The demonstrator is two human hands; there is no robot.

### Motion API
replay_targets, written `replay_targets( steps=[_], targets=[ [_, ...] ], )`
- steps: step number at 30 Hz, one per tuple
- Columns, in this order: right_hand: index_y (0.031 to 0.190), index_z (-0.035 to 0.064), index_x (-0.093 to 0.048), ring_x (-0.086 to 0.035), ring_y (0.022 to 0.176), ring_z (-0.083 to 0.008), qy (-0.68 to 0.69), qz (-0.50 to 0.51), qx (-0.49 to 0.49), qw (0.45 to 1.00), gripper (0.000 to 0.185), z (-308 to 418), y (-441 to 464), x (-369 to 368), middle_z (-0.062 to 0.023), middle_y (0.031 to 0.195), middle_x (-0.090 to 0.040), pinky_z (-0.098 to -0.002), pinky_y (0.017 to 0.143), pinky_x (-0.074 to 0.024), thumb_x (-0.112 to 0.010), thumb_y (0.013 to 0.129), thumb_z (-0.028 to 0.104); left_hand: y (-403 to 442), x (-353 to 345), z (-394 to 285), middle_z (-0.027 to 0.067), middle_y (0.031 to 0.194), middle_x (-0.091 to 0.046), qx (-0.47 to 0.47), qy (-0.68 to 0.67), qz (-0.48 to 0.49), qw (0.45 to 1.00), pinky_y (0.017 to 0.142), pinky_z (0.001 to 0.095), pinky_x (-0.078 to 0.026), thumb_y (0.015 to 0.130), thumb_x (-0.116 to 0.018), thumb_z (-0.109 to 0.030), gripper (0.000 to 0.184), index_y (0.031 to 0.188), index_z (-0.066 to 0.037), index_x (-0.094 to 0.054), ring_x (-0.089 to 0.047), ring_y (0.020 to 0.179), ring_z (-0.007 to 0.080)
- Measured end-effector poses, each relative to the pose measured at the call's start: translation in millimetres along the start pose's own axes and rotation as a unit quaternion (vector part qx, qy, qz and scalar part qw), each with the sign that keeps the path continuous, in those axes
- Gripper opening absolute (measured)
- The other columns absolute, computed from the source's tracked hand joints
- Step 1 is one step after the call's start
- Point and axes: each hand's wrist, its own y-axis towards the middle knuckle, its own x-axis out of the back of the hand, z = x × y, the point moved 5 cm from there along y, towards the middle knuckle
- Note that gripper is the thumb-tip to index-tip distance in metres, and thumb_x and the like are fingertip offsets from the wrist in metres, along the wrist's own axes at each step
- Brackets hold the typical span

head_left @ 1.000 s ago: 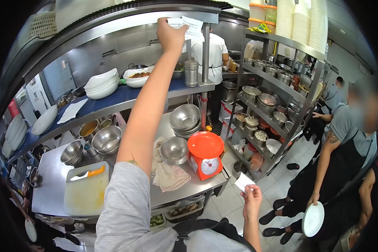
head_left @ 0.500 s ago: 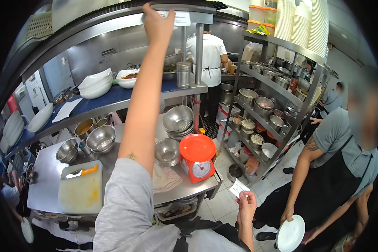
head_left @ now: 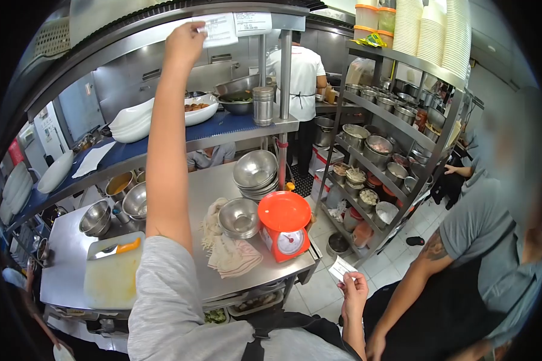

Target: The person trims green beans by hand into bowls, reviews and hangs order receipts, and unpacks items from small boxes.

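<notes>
My left hand (head_left: 185, 45) is raised to the metal rail (head_left: 144, 37) of the overhead shelf. Its fingers are pinched at the left edge of a printed order slip (head_left: 220, 30) that hangs there. Beside that slip hangs a second order slip (head_left: 253, 22), apart from my hand. Low on the right, my right hand (head_left: 354, 296) grips a small paper slip (head_left: 341, 269) between thumb and fingers.
The steel table (head_left: 174, 186) below carries an orange scale (head_left: 284, 219), metal bowls (head_left: 239, 218), a cloth (head_left: 235, 259) and a cutting board (head_left: 111, 280) with a knife (head_left: 123, 246). A co-worker (head_left: 482, 253) stands close on my right, beside a pot rack (head_left: 397, 141).
My left hand has moved left along the rail, and two hanging slips now show. My right hand stays nearly still. The co-worker on the right has leaned down; the plate is out of view.
</notes>
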Motion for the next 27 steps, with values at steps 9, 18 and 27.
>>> replay_targets(
  steps=[9,18,27],
  targets=[
    [0.100,0.0076,-0.057,-0.056,0.083,-0.0105,-0.002,-0.030,0.112,0.993,0.011,44,52,-1,-0.0040,0.099,-0.059,-0.0244,0.067,-0.0492,-0.062,0.090,0.010,-49,43,-49,0.0076,0.081,-0.066,-0.095,0.078,-0.225,0.966,0.069,0.0368,-0.049,0.082,-0.067,-0.031,0.029,0.102,-0.011,-0.065,-0.061,0.070,0.0264],
    [0.137,0.0067,-0.042,-0.061,0.083,-0.0101,-0.230,0.366,0.050,0.901,0.059,95,26,-116,-0.0054,0.097,-0.066,-0.0257,0.070,-0.0499,-0.066,0.083,0.004,-436,-58,-85,0.0102,0.107,-0.062,0.355,-0.522,0.495,0.597,0.085,0.0263,-0.047,0.096,-0.055,-0.023,0.042,0.131,-0.001,-0.047,-0.059,0.098,0.0153],
    [0.116,0.0014,-0.058,-0.062,0.058,-0.0125,-0.277,-0.084,0.149,0.945,0.029,164,253,64,-0.0050,0.074,-0.064,-0.0276,0.056,-0.0551,-0.060,0.089,0.011,-514,-52,-75,0.0082,0.087,-0.067,0.414,-0.481,0.358,0.685,0.073,0.0230,-0.050,0.088,-0.063,-0.003,0.010,0.096,0.002,-0.062,-0.062,0.077,0.0102]
  ],
)
